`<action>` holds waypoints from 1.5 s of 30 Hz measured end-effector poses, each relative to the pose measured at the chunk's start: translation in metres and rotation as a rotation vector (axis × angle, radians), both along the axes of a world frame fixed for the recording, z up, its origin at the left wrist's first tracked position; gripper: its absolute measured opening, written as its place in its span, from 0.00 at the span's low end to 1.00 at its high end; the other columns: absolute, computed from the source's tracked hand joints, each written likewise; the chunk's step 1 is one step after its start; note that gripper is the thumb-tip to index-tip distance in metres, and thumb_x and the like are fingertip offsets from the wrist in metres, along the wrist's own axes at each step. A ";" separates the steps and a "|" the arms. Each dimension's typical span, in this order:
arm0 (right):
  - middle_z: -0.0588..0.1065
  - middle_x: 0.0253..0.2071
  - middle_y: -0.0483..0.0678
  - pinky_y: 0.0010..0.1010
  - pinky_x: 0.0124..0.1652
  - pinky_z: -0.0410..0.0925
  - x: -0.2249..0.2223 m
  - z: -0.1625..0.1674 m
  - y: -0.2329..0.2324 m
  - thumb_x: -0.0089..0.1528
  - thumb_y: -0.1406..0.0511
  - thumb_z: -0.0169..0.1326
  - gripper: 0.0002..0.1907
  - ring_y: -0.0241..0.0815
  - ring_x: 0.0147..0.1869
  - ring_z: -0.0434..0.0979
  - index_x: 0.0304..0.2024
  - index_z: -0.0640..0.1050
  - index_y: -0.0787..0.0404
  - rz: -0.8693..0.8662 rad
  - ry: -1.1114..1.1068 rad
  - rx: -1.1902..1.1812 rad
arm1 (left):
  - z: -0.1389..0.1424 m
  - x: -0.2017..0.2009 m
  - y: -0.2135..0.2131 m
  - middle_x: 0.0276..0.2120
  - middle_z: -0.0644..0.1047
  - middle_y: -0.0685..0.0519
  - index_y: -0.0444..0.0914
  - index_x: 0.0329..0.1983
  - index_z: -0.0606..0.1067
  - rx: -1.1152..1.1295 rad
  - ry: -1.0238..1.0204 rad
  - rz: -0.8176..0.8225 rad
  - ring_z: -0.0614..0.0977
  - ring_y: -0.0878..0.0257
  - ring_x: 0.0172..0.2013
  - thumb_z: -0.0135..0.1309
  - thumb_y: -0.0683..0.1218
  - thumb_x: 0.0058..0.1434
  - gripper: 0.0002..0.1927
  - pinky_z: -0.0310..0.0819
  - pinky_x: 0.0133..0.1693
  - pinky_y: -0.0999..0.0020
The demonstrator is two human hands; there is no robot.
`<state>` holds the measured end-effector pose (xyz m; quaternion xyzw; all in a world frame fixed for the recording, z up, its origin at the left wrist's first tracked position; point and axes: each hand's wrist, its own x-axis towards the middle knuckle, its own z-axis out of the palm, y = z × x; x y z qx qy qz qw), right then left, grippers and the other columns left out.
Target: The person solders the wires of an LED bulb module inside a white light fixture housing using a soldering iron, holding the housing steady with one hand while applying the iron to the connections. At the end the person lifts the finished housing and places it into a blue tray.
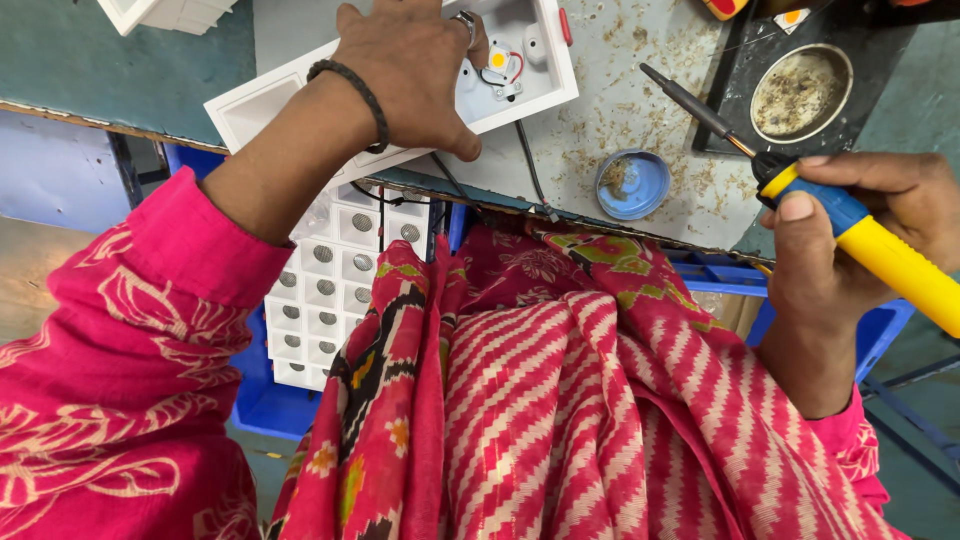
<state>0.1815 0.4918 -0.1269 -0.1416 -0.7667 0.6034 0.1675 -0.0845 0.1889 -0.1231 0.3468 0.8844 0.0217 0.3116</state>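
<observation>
The left hand (415, 70), with a braided band at the wrist and a ring on one finger, lies spread over a long white plastic light housing (300, 90) on the counter (620, 110), fingers pressing down on its rim and thumb hooked at the near edge, so it clamps the housing rather than lifting it. Inside the open square bay just right of the fingers sits a small LED module (497, 62) with a yellow centre and red and dark leads. To do the joint well, that hand should, I judge, hold the housing flat and keep its fingertips clear of the module, since they lie just beside it.

Below the counter edge, a blue crate (262, 400) holds stacked white housings with round lenses (320, 290). Dark wires (530, 165) trail from the housing over the edge toward the red patterned cloth on the lap. A blue tin lid (632, 184) lies on the flux-speckled counter between the housing and the iron.

The right hand (860, 240) is clenched around the yellow-and-blue soldering iron (800, 170), its tip pointing up-left, well apart from the module. A round metal dish of residue (800, 92) sits on a black tray just beyond the tip; the lid and loose wires lie along the iron's path
</observation>
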 end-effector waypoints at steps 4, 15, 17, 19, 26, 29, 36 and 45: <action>0.74 0.47 0.53 0.24 0.42 0.78 0.002 -0.001 0.001 0.76 0.66 0.62 0.17 0.37 0.39 0.77 0.55 0.69 0.71 0.002 -0.001 0.000 | -0.005 0.001 -0.002 0.50 0.73 0.45 0.47 0.51 0.79 0.036 0.047 -0.023 0.69 0.43 0.56 0.75 0.63 0.28 0.43 0.60 0.43 0.28; 0.77 0.45 0.53 0.22 0.40 0.75 0.001 0.006 -0.002 0.75 0.64 0.64 0.18 0.36 0.37 0.80 0.52 0.72 0.72 -0.009 -0.006 0.068 | -0.010 0.001 -0.007 0.47 0.75 0.44 0.48 0.51 0.81 0.089 0.063 -0.049 0.71 0.45 0.55 0.73 0.64 0.29 0.42 0.58 0.44 0.34; 0.78 0.44 0.54 0.22 0.40 0.74 0.005 0.008 -0.001 0.73 0.63 0.64 0.17 0.37 0.38 0.81 0.50 0.75 0.72 0.006 -0.027 0.172 | -0.011 0.000 -0.007 0.46 0.75 0.44 0.48 0.50 0.81 0.104 0.075 -0.058 0.72 0.45 0.54 0.73 0.64 0.28 0.42 0.59 0.44 0.35; 0.78 0.43 0.54 0.22 0.41 0.72 0.012 0.009 -0.002 0.72 0.62 0.63 0.17 0.38 0.38 0.81 0.48 0.76 0.72 0.019 -0.037 0.268 | -0.012 0.000 -0.009 0.44 0.76 0.43 0.47 0.49 0.81 0.138 0.106 -0.075 0.73 0.44 0.52 0.74 0.64 0.27 0.42 0.60 0.42 0.37; 0.79 0.36 0.51 0.21 0.38 0.69 0.027 0.007 -0.011 0.71 0.58 0.63 0.18 0.37 0.33 0.77 0.42 0.78 0.69 -0.012 -0.002 0.328 | -0.018 -0.001 -0.017 0.36 0.81 0.45 0.43 0.51 0.80 0.148 0.018 -0.057 0.81 0.46 0.42 0.73 0.61 0.32 0.40 0.65 0.42 0.44; 0.79 0.38 0.53 0.21 0.39 0.66 0.023 0.008 -0.012 0.71 0.61 0.62 0.15 0.38 0.34 0.75 0.42 0.78 0.69 -0.045 -0.037 0.419 | -0.022 -0.002 -0.016 0.37 0.81 0.44 0.43 0.52 0.80 0.137 -0.004 -0.048 0.81 0.45 0.43 0.73 0.61 0.33 0.40 0.65 0.43 0.44; 0.79 0.42 0.52 0.27 0.44 0.72 -0.010 0.006 -0.001 0.73 0.68 0.61 0.08 0.41 0.40 0.80 0.46 0.78 0.69 -0.079 0.007 0.593 | -0.027 0.002 -0.004 0.47 0.77 0.41 0.48 0.52 0.81 0.107 0.057 -0.049 0.73 0.42 0.55 0.74 0.64 0.30 0.42 0.58 0.47 0.35; 0.80 0.41 0.52 0.29 0.43 0.74 -0.030 0.010 -0.013 0.70 0.70 0.61 0.06 0.44 0.40 0.83 0.46 0.77 0.67 0.006 0.011 0.736 | -0.030 -0.002 -0.006 0.50 0.75 0.42 0.48 0.53 0.80 0.117 0.062 -0.032 0.71 0.42 0.56 0.74 0.65 0.29 0.44 0.56 0.49 0.35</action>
